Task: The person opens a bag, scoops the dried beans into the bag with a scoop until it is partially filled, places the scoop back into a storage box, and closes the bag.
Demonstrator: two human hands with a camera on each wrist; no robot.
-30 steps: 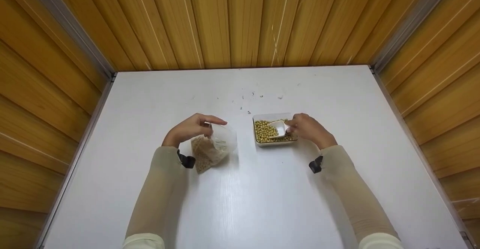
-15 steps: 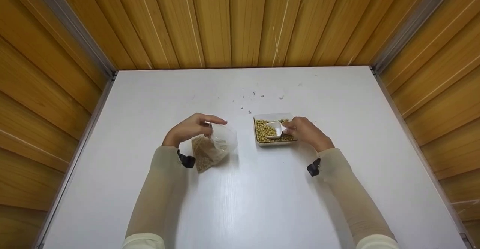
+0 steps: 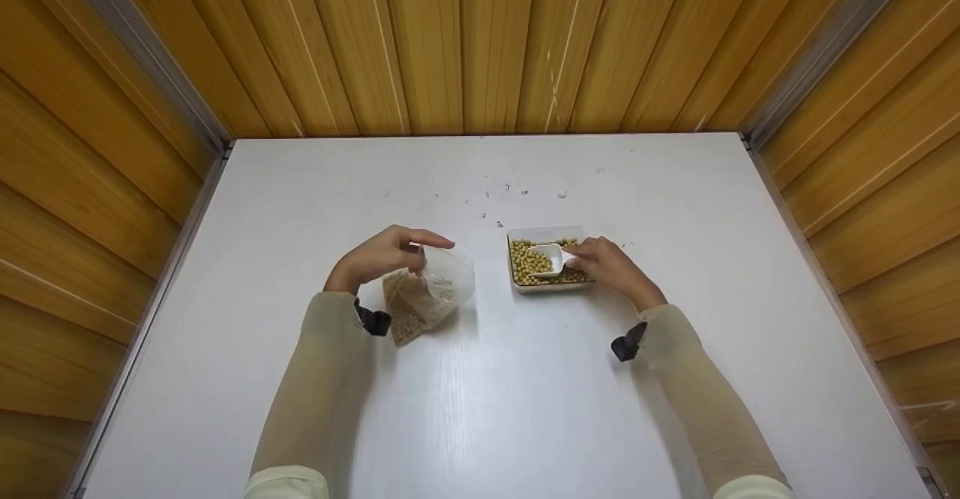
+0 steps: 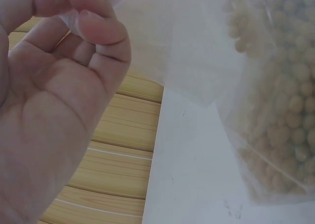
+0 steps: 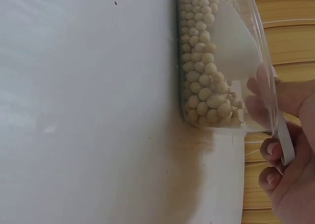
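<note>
My left hand pinches the top edge of a clear plastic bag, whose mouth gapes to the right. Round soybeans fill the bag's lower part, seen close in the left wrist view through the plastic. A clear rectangular container of soybeans stands to the right of the bag. My right hand reaches over its right wall and grips the handle of a white scoop. The scoop's bowl lies among the soybeans with some in it. Through the container wall, the right wrist view shows the scoop's underside.
The white table bears small dark specks beyond the container. Wood-patterned panels rise at the back and both sides. Black wrist cameras are strapped over the sleeves.
My right hand has shifted slightly left with the scoop, whose bowl has moved left and levelled among the soybeans. The left hand and bag have stayed nearly still.
</note>
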